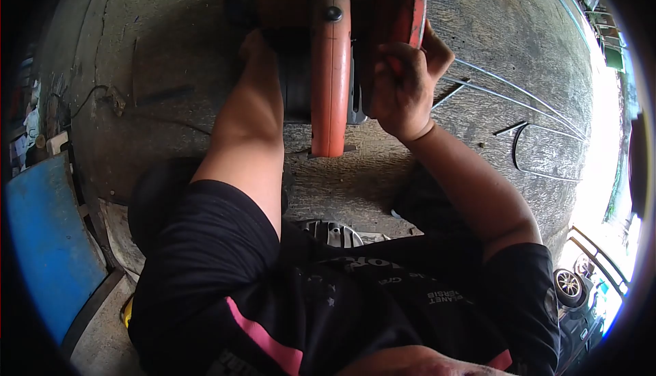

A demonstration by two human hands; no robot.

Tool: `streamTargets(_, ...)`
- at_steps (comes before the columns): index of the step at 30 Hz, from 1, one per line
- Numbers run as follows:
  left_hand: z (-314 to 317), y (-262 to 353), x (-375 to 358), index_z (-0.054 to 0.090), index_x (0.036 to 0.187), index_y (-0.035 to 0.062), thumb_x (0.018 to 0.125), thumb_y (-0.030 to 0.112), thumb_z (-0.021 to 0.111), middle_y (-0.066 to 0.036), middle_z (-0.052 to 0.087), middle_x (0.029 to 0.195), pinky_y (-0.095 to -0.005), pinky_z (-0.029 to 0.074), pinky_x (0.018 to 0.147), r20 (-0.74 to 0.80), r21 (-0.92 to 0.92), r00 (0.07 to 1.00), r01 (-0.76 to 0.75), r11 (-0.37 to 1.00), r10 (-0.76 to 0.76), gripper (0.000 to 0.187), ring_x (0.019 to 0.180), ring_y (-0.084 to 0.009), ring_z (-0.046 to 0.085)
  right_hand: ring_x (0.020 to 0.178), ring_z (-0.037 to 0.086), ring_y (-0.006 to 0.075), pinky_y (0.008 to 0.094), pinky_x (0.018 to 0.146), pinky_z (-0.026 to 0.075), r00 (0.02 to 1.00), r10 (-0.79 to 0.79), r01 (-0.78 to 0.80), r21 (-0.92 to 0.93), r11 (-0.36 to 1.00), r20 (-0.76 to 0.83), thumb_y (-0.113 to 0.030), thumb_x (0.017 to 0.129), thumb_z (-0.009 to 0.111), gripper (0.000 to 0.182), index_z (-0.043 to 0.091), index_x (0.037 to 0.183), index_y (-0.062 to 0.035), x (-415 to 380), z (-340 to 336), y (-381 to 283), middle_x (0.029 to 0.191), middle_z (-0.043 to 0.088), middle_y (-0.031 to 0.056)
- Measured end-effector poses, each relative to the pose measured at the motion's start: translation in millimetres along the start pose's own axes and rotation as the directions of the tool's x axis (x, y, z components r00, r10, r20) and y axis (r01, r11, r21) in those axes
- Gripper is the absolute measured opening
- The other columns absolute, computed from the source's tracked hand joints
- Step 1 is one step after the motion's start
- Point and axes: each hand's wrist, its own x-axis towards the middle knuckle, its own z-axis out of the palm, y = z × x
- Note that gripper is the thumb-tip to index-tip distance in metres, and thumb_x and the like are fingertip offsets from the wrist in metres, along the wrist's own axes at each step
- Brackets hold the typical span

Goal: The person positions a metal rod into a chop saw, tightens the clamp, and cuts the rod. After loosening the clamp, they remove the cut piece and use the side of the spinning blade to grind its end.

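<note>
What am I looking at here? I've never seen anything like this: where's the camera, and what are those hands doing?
There's no robot here: a person works bare-handed, and one camera worn on the head looks down, so their black shirt with pink stripes fills the bottom. Ahead stands a machine with a long orange-red handle. The right hand has its fingers at the machine's curved red metal guard; how firmly they grip, I can't tell. The left hand reaches into shadow beside the machine, its grip unclear. Thin grey rods lie on the rough grey floor.
</note>
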Motion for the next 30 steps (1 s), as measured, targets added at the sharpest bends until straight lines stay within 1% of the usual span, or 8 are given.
streamTargets(5,-0.1,1.2,1.8,0.062,0.118,0.014,0.085,0.039,0.057,-0.01,0.06,0.122,-0.0407,0.05,0.089,-0.006,-0.01,1.0,0.003,1.0,-0.003,0.041,0.115,-0.0243,0.057,0.124,0.032,0.0424,0.0458,0.099,0.035,1.0,0.011,-0.011,0.017,1.0,-0.008,0.004,0.067,0.057,0.036,0.063,0.1,-0.0104,1.3,-0.5,-0.8,0.129,0.034,0.0293)
streamTargets(11,0.0,1.0,3.7,0.061,0.118,0.013,0.084,0.036,0.059,-0.011,0.06,0.122,-0.0404,0.05,0.089,-0.009,-0.033,1.0,0.013,0.999,-0.013,0.041,0.114,-0.0245,0.057,0.123,0.033,0.0413,0.0453,0.1,0.034,0.999,0.035,-0.035,-0.02,0.999,0.024,0.004,0.067,0.056,0.035,0.063,0.098,-0.0097,12.8,-4.9,-5.4,0.127,0.036,0.0286)
streamTargets(13,0.0,2.1,4.4,0.061,0.118,0.0126,0.084,0.035,0.059,-0.011,0.06,0.121,-0.0404,0.05,0.089,-0.009,-0.038,1.0,0.015,0.999,-0.015,0.042,0.114,-0.0245,0.057,0.123,0.033,0.041,0.045,0.1,0.034,0.999,0.033,-0.033,0.014,0.999,-0.001,0.004,0.067,0.057,0.034,0.062,0.098,-0.0097,13.9,-4.3,-5.3,0.126,0.037,0.028)
streamTargets(30,2.8,0.8,4.6,0.058,0.119,0.0098,0.08,0.028,0.062,-0.013,0.06,0.12,-0.0396,0.05,0.089,-0.022,-0.093,0.999,0.048,0.994,-0.05,0.044,0.111,-0.025,0.058,0.123,0.033,0.0405,0.0443,0.1,0.035,1.0,0.015,-0.015,0.009,1.0,-0.015,0.005,0.066,0.058,0.036,0.062,0.098,-0.0106,11.4,-3.5,-3.6,0.128,0.035,0.0266)
